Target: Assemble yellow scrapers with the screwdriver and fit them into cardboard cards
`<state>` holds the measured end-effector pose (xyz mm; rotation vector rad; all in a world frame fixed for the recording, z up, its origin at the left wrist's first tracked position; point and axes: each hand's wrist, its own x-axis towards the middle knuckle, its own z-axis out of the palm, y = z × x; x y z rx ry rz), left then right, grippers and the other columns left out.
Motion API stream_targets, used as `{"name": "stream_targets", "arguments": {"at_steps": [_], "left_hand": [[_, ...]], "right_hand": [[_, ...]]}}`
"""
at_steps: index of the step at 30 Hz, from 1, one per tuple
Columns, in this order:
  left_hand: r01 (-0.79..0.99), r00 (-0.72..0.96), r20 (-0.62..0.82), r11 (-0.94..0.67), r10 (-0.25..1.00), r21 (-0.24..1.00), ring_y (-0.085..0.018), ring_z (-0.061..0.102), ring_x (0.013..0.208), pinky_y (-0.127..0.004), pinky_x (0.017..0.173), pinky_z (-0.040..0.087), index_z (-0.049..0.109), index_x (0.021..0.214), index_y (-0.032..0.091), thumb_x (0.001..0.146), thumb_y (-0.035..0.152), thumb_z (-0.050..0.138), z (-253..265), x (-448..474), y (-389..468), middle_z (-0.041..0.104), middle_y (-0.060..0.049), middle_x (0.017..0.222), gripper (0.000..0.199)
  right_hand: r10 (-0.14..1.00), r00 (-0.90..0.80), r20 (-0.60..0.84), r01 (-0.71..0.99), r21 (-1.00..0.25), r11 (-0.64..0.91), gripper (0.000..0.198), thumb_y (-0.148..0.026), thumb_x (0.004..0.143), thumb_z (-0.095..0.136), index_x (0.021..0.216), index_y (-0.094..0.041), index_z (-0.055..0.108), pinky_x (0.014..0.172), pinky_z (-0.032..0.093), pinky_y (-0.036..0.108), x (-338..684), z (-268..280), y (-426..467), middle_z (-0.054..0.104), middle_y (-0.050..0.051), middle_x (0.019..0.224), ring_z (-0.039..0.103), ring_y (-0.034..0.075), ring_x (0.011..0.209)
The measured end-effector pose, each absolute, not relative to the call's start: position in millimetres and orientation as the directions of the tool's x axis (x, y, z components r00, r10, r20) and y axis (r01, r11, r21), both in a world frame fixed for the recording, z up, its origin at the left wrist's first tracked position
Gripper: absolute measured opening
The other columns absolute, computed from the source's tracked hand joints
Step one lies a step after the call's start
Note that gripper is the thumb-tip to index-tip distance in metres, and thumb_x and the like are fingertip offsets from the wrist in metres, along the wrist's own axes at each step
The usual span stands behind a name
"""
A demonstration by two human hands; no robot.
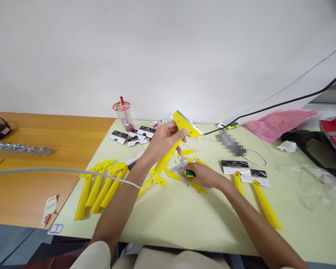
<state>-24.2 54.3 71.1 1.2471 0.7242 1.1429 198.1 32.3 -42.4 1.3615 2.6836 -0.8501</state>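
Note:
My left hand [168, 138] is closed around a yellow scraper [165, 158], raised above the table with its wide head and metal blade edge up and to the right. Two screws show on that head. Low over the table, my right hand [203, 174] grips a screwdriver [189, 173] by its green and yellow handle; its shaft is hidden. Beside that hand lie flat yellow scraper plates [172, 174], metal blades [180, 165] and small loose screws. Left of my left forearm, several yellow scraper handles [84, 194] lie side by side.
Two carded scrapers [266, 205] lie at right. Black-and-white cards [119, 136] and a drink cup [123, 116] stand at back left. A black cable [268, 107] crosses from the right, a white cord [72, 170] at left. A pink plastic bag [278, 125] lies at back right.

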Motion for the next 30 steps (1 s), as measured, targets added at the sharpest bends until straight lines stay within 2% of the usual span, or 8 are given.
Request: {"name": "stream_targets", "arguments": {"at_steps": [7,11,17,21,26,30], "left_hand": [[-0.254,0.314,0.149,-0.068,0.938,0.965,-0.017,0.064,0.084,-0.023,0.049,0.059,0.073,0.1,0.015,0.082,0.047,0.093,74.0,-25.1,53.7,0.073,-0.011,0.104,0.041],[-0.261,0.314,0.16,-0.077,0.936,0.962,-0.017,0.064,0.083,-0.022,0.05,0.058,0.072,0.1,0.016,0.082,0.049,0.092,74.0,-26.1,53.2,0.073,-0.01,0.102,0.042],[-0.267,0.301,0.166,-0.084,0.939,0.96,-0.016,0.065,0.08,-0.023,0.051,0.059,0.073,0.099,0.016,0.082,0.049,0.093,74.6,-29.9,54.2,0.07,-0.007,0.092,0.042],[-0.272,0.287,0.17,-0.09,0.943,0.958,-0.016,0.066,0.079,-0.022,0.05,0.058,0.073,0.102,0.016,0.081,0.048,0.093,73.8,-31.7,56.0,0.073,-0.009,0.098,0.043],[-0.271,0.286,0.177,-0.098,0.942,0.958,-0.015,0.066,0.077,-0.022,0.05,0.058,0.075,0.105,0.016,0.082,0.049,0.093,71.3,-32.4,58.8,0.074,-0.01,0.098,0.044],[-0.269,0.277,0.176,-0.1,0.945,0.958,-0.016,0.065,0.078,-0.022,0.049,0.058,0.076,0.104,0.015,0.081,0.048,0.094,70.6,-31.6,60.3,0.075,-0.01,0.098,0.044]], "right_hand": [[0.797,-0.584,-0.153,0.755,-0.463,0.465,0.009,-0.026,0.101,0.062,0.097,-0.023,0.07,0.082,0.045,0.034,192.9,-35.7,42.3,0.075,0.009,0.111,0.067,0.026,0.097],[0.82,-0.568,-0.075,0.745,-0.472,0.472,0.006,-0.023,0.098,0.065,0.098,-0.023,0.071,0.082,0.044,0.032,186.6,-36.4,59.8,0.075,0.008,0.107,0.067,0.024,0.096],[0.846,-0.53,-0.061,0.76,-0.478,0.441,0.013,-0.03,0.097,0.066,0.098,-0.02,0.074,0.079,0.043,0.032,194.5,-24.6,88.6,0.075,0.008,0.1,0.064,0.023,0.089],[0.778,-0.612,-0.142,0.713,-0.525,0.465,0.013,-0.03,0.093,0.069,0.099,-0.021,0.077,0.078,0.045,0.031,200.9,-12.0,90.6,0.078,0.005,0.099,0.065,0.021,0.085],[0.599,-0.709,-0.373,0.689,-0.549,0.473,0.013,-0.033,0.086,0.074,0.093,-0.024,0.079,0.073,0.046,0.031,196.3,-16.6,74.5,0.077,0.003,0.094,0.066,0.022,0.083],[0.624,-0.651,-0.433,0.752,-0.478,0.454,0.021,-0.034,0.082,0.079,0.101,-0.026,0.081,0.079,0.05,0.035,190.2,-27.7,66.8,0.078,0.007,0.107,0.07,0.031,0.1]]}}
